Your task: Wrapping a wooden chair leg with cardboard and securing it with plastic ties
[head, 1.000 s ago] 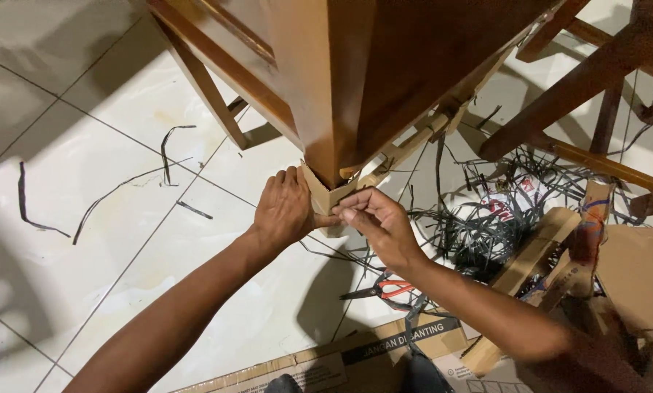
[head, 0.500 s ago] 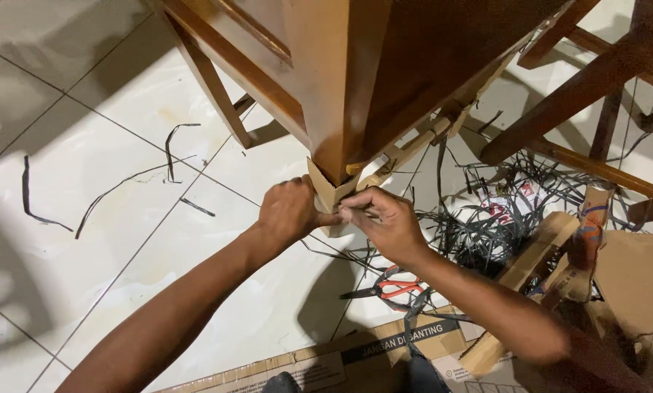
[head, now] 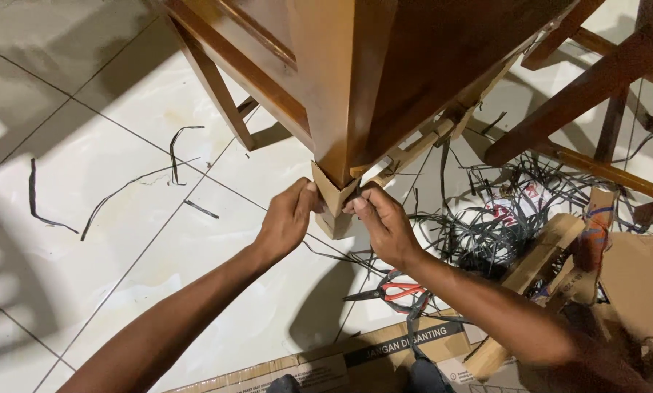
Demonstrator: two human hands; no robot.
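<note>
Left hand (head: pixel 286 217) and right hand (head: pixel 379 220) both grip the cardboard corner guard (head: pixel 333 202) between them, wrapped around the foot of the wooden cabinet (head: pixel 363 80) directly above. Red-handled scissors (head: pixel 390 291) lie on the floor below the right wrist.

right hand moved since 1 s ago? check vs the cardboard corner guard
Yes. The right hand has shifted up onto the cardboard corner guard at the wooden leg, fingers now gripping its right flap.
</note>
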